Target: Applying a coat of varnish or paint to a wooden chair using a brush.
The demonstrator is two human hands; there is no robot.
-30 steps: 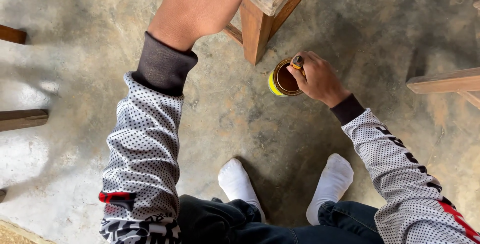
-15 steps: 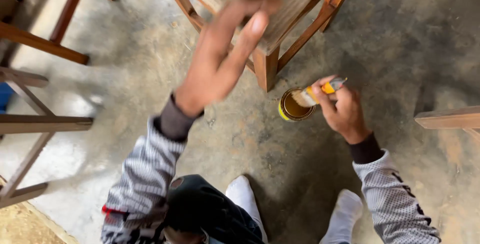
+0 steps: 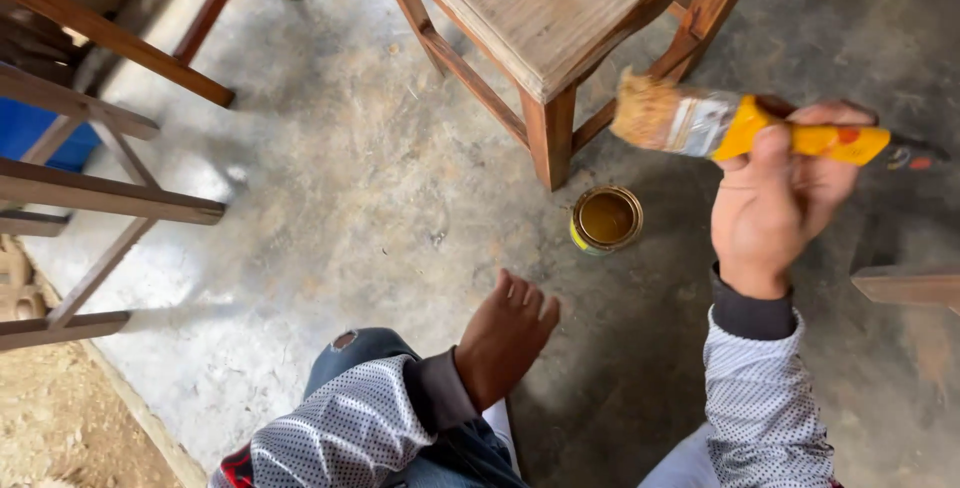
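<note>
On a bare concrete floor (image 3: 330,178), the right hand (image 3: 780,198) grips a yellow-handled flat paintbrush (image 3: 740,128) above a small open tin of brown varnish (image 3: 606,219) beside a wooden stool (image 3: 560,8), while the left hand (image 3: 505,338) hangs open and empty.

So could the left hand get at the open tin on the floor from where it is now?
Probably yes. The left hand is empty, fingers spread, hanging low over the knee, and only bare concrete floor lies between it and the tin. The right hand holds the brush higher up, clear of that path.
</note>
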